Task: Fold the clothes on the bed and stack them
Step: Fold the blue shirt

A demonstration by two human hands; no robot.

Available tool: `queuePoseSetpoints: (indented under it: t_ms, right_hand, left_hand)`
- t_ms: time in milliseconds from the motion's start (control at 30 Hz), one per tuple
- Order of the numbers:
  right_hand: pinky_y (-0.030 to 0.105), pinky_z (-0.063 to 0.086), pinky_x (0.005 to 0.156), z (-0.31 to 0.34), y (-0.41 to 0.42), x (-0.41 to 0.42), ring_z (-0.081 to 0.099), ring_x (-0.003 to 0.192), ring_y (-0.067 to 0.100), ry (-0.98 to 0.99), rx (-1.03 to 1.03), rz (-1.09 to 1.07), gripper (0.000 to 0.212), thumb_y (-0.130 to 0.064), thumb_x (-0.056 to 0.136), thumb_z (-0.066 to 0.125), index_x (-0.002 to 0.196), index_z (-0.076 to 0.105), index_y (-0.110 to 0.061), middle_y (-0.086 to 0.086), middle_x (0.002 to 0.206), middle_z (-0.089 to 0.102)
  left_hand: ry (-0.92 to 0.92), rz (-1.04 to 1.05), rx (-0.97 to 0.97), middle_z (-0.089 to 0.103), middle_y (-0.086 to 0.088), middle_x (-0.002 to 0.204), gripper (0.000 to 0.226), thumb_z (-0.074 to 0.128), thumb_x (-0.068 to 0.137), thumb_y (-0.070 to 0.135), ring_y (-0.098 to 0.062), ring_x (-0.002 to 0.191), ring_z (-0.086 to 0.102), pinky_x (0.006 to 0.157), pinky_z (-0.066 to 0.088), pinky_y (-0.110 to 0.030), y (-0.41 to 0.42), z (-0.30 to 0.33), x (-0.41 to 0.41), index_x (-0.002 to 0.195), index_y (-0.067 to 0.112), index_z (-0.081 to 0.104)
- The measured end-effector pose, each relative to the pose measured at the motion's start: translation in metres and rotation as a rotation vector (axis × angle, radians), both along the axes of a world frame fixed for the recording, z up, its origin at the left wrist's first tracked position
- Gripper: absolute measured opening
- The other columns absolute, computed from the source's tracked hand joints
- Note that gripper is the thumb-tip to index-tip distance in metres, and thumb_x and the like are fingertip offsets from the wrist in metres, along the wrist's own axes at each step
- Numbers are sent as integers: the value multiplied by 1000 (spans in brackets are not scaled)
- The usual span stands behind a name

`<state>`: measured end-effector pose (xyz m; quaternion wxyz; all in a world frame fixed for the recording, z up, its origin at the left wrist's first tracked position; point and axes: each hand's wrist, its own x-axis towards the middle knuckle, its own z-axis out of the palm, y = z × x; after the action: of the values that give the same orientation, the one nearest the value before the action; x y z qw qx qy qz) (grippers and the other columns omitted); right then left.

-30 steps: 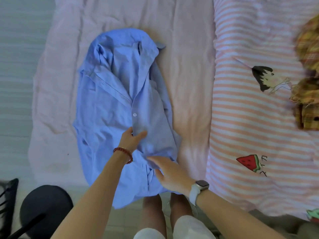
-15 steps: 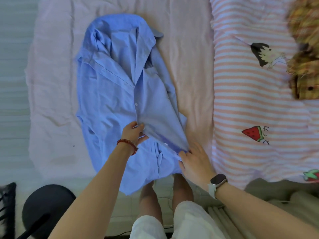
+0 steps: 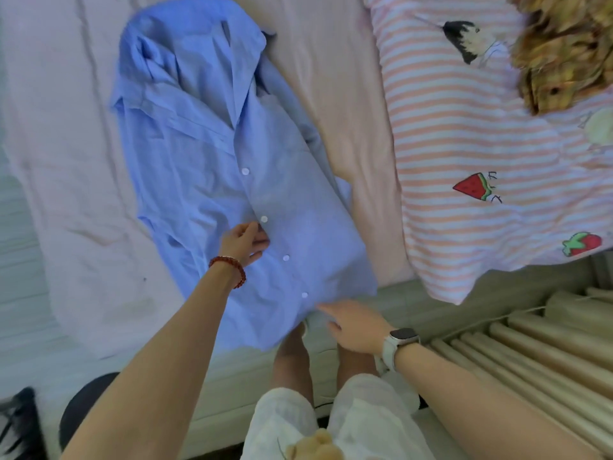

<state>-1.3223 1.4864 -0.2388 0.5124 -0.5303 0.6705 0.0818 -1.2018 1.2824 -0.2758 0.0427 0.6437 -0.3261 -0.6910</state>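
One wide pink bed [image 3: 348, 94] carries everything, and the blue shirt [image 3: 205, 154] lies spread along it, collar at the far end and hem hanging over the near edge. Bare sheet shows on both sides of the shirt, more to its left. Right of the shirt a striped quilt [image 3: 481, 134] covers the bed, with a yellow plaid garment [image 3: 560, 58] bunched on its far corner. At the shirt's button placket the left hand [image 3: 243, 242] pinches the fabric with curled fingers. Near the shirt's hem the right hand [image 3: 353, 325] is relaxed and open, fingertips touching the cloth's edge.
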Motion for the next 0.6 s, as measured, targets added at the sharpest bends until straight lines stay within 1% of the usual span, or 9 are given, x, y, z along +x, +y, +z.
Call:
queuePoseSetpoints:
  t_ms: [100,167,233,267,333,400,467,533,600]
  right_hand:
    - [34,34,102,-4,-22,-6,40,128,24,19,-38,-130,43,-19,98,37,141,37,-20,7,142,44]
    - [33,32,102,-2,-40,-13,37,131,21,18,-84,-220,42,-18,99,36,141,38,-19,4,143,41]
    - [34,36,99,2,-60,-23,42,126,21,29,-206,-333,40,-15,98,37,138,43,-18,3,138,46]
    - [33,37,96,4,-72,-28,46,122,21,28,-280,-382,39,-12,97,38,136,46,-17,4,133,50]
    - [30,39,92,7,-100,-43,53,113,22,12,-390,-509,37,-7,95,40,130,50,-13,6,126,55]
    - [27,40,91,9,-136,-60,55,109,22,-10,-431,-625,35,-5,95,41,127,52,-11,7,122,57]
    - [25,39,89,8,-180,-81,55,108,24,-16,-481,-681,32,-7,96,40,125,54,-8,10,120,59]
    - [26,39,87,6,-225,-100,55,106,25,-4,-542,-679,30,-10,97,40,122,55,-7,11,119,59]
    - [26,39,86,0,-269,-116,56,106,25,-13,-594,-647,30,-13,98,40,123,55,-7,11,120,58]
  left_hand:
    - [-18,-62,-29,43,-4,68,25,44,92,4,-13,58,40,51,32,-17,1,0,0,70,16,46]
    - [-60,-62,-84,45,-4,67,20,46,91,2,-13,57,41,51,34,-17,-3,4,-4,75,14,49]
    - [-91,-54,-162,53,-5,72,9,48,90,5,-16,64,49,61,42,-23,-11,9,-9,88,11,53]
    - [-109,-60,-211,58,-7,80,8,50,90,6,-20,73,54,69,47,-28,-17,11,-12,94,10,55]
    - [-142,-81,-306,62,-15,101,15,52,90,9,-29,94,58,88,49,-38,-34,17,-19,104,8,57]
    - [-164,-74,-394,62,-18,109,19,54,90,12,-32,102,58,93,47,-44,-56,24,-30,107,5,58]
    - [-182,-55,-474,62,-13,107,19,54,90,13,-26,95,58,88,49,-37,-82,30,-43,107,6,59]
    - [-264,-39,-563,60,-10,112,21,51,90,13,-16,89,54,81,43,-27,-108,31,-54,109,7,59]
    - [-381,-6,-649,54,-13,118,24,51,91,13,-17,92,53,79,39,-24,-137,27,-58,113,6,58]
